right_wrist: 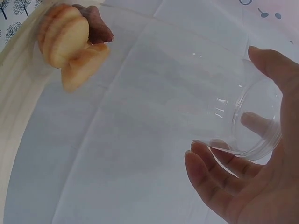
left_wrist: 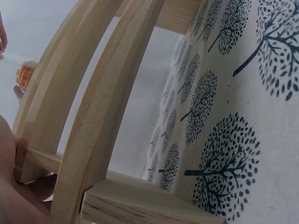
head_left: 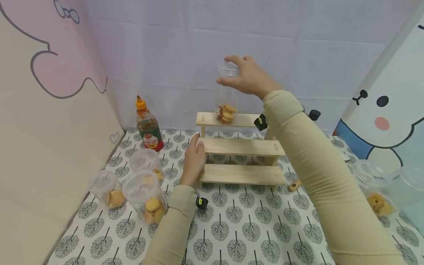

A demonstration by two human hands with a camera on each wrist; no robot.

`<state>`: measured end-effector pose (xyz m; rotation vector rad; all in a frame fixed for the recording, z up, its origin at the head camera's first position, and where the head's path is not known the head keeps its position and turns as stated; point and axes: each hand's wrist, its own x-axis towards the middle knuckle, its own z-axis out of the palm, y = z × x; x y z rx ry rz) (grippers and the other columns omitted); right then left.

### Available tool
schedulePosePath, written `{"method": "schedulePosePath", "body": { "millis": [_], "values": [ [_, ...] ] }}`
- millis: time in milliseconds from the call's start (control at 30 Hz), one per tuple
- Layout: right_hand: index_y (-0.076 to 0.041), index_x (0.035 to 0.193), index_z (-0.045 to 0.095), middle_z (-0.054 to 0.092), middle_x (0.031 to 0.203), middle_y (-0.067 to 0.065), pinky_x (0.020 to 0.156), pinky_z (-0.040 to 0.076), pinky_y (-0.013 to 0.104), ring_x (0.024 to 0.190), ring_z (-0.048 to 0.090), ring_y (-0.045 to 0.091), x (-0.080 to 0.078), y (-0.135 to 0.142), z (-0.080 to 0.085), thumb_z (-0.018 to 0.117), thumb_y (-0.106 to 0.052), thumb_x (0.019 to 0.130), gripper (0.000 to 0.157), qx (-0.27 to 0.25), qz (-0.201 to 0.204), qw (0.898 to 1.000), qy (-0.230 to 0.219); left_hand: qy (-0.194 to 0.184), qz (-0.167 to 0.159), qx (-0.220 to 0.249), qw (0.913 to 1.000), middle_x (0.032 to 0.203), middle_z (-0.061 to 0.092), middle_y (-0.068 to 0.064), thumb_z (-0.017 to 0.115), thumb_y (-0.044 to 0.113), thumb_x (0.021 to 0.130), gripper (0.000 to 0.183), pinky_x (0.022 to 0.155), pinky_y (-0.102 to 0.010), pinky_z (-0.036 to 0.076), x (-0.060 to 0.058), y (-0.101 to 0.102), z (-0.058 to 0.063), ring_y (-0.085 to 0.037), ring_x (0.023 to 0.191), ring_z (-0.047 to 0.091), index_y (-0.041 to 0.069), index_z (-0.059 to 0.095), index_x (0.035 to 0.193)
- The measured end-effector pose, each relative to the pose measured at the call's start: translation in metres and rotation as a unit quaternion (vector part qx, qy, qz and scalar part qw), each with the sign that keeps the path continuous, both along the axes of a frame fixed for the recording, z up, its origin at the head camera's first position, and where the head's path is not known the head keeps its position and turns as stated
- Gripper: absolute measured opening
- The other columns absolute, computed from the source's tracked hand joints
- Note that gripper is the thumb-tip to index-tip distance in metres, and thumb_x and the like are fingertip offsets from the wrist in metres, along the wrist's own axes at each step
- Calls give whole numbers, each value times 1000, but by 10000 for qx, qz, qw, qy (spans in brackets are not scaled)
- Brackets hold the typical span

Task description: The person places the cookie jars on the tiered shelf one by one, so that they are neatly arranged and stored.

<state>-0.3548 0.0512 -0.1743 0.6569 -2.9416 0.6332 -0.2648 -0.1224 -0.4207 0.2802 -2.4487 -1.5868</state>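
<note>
A tall clear jar (head_left: 228, 92) with cookies (head_left: 226, 113) in its bottom stands upright at the left part of the top board of a three-step wooden shelf (head_left: 243, 146). My right hand (head_left: 250, 76) grips this jar around its lidded top, thumb on one side and fingers on the other; the right wrist view shows the hand (right_wrist: 252, 177) around the clear rim. Whether the jar's base fully rests on the board is hard to tell. At the shelf's left end, my left hand (head_left: 194, 160) holds the middle board's edge, its fingers partly hidden behind the wood.
Left of the shelf stand a sauce bottle (head_left: 149, 127) with an orange cap and three clear cookie jars, one (head_left: 145, 195) nearest my left forearm. More clear jars (head_left: 375, 187) stand at the right. A wooden handle (head_left: 294, 185) lies beside the shelf, partly behind my right sleeve.
</note>
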Motion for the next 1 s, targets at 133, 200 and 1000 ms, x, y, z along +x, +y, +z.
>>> {"method": "schedulePosePath", "body": {
  "millis": [133, 200, 1000],
  "values": [
    [-33, 159, 22, 24, 157, 22, 113, 35, 57, 134, 40, 38, 0, 1, 0, 59, -68, 87, 89, -46, 4, 10000, -18, 15, -19, -1, 10000, 156, 42, -9, 33, 38, 107, 51, 117, -55, 29, 0, 1, -1, -35, 141, 40, 26, 32, 157],
    [-33, 159, 22, 25, 156, 22, 113, 35, 57, 134, 40, 38, 0, 1, -1, 60, -68, 87, 89, -58, 1, 10000, -5, 25, -47, 12, 10000, 156, 41, -9, 33, 38, 107, 51, 118, -55, 29, 1, 1, -1, -35, 141, 40, 26, 31, 157],
    [-42, 159, 0, 31, 156, 17, 107, 40, 57, 135, 42, 36, 20, 36, 0, 71, -69, 77, 112, -453, 39, 9989, -110, -12, -200, -35, 9998, 155, 42, -13, 31, 40, 107, 52, 116, -58, 31, 2, -5, -2, -39, 139, 42, 26, 30, 157]
  ]
}}
